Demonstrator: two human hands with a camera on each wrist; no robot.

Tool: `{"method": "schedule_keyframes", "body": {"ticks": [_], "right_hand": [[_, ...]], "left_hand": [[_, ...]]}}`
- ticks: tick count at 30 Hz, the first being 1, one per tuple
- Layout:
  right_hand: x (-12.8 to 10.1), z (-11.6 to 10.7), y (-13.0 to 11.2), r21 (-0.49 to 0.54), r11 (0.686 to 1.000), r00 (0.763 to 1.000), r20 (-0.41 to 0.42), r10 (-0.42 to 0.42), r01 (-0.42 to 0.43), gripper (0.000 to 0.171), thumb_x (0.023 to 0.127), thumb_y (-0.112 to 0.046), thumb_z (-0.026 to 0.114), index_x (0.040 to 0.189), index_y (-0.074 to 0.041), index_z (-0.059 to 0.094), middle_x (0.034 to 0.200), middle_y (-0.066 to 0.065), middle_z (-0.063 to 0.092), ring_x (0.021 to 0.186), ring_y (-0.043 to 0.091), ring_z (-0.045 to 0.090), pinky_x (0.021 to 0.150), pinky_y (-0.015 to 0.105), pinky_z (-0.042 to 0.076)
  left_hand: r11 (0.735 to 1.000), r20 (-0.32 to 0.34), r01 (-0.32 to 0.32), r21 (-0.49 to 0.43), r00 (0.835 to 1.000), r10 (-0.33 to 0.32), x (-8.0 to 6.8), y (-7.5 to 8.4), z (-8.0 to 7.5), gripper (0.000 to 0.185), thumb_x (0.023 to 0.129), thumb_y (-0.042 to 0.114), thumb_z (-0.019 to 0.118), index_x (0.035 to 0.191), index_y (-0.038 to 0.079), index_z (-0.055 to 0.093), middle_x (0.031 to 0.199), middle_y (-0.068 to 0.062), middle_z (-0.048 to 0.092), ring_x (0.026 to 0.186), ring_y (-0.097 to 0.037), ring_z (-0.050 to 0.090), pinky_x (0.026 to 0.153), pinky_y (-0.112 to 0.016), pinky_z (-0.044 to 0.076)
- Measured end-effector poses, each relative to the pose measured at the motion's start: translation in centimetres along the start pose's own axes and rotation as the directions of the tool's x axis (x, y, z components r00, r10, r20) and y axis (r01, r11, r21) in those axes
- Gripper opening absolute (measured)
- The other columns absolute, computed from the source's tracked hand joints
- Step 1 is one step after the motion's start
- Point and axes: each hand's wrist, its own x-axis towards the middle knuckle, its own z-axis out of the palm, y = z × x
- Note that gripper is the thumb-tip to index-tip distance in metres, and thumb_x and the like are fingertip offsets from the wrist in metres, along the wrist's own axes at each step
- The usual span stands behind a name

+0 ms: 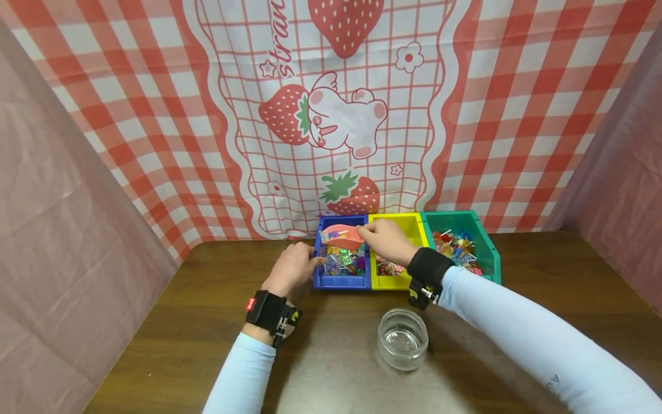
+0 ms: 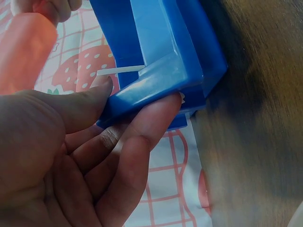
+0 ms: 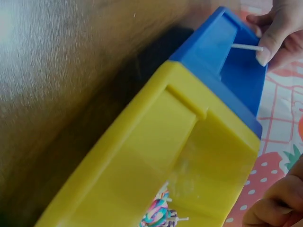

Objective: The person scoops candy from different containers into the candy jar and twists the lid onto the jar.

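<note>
Our right hand [image 1: 385,238] grasps a pink scoop [image 1: 343,236], holding it over the blue bin [image 1: 341,280], which contains wrapped candies [image 1: 341,260]. Our left hand [image 1: 292,267] grips the blue bin's front left corner, thumb over the rim and fingers against the outer wall. The yellow bin [image 1: 395,280] and green bin [image 1: 491,253] adjoin on the right. A glass jar [image 1: 402,339] stands on the wooden table [image 1: 196,322], nearer us.

Dark wooden table [image 1: 207,322], blue bin [image 1: 341,281], yellow bin [image 1: 389,282], green bin [image 1: 488,253], glass jar [image 1: 402,339]
</note>
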Motion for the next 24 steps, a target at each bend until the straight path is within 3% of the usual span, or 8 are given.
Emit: {"method": "schedule_keyframes", "body": {"ticks": [6,12,17,24], "right_hand": [[-0.7,-0.1,-0.1,0.104,0.995,1.0,0.005,0.007,-0.007,0.05,0.106,-0.039,0.046,0.065,-0.01,0.046,0.058,0.002,0.037,0.054,0.023,0.041,0.06,0.033,0.032],[-1.9,-0.9,0.4,0.152,0.987,0.999,0.006,-0.052,0.05,0.051,0.106,-0.038,0.047,0.063,-0.01,0.044,0.058,0.001,0.035,0.051,0.022,0.037,0.056,0.032,0.03],[-3.2,-2.3,0.9,0.083,0.993,0.996,0.014,-0.087,0.086,0.05,0.105,-0.037,0.049,0.063,-0.01,0.048,0.058,0.0,0.039,0.051,0.02,0.039,0.055,0.031,0.031],[-5.7,-4.2,1.6,-0.053,0.995,0.993,0.09,-0.076,0.081,0.049,0.104,-0.041,0.05,0.065,-0.012,0.055,0.055,-0.002,0.04,0.048,0.021,0.045,0.05,0.029,0.033]], "left_hand": [[1.0,-0.01,-0.005,0.004,1.0,0.005,0.0,-0.1,0.0,0.025,0.097,0.032,0.067,0.085,0.011,0.071,0.06,0.002,0.062,0.053,-0.013,0.06,0.051,-0.029,0.042],[1.0,-0.001,-0.001,0.011,1.0,0.001,0.1,0.0,0.1,0.028,0.097,0.034,0.066,0.083,0.011,0.071,0.06,0.001,0.061,0.054,-0.013,0.059,0.052,-0.029,0.042],[1.0,-0.009,-0.007,0.023,1.0,0.007,0.2,0.0,0.0,0.029,0.097,0.036,0.067,0.082,0.011,0.07,0.058,0.001,0.06,0.053,-0.013,0.058,0.053,-0.03,0.042],[1.0,-0.006,0.007,0.017,1.0,-0.007,0.2,0.0,0.1,0.028,0.096,0.036,0.067,0.087,0.01,0.072,0.059,0.001,0.061,0.054,-0.013,0.059,0.054,-0.029,0.042]]}}
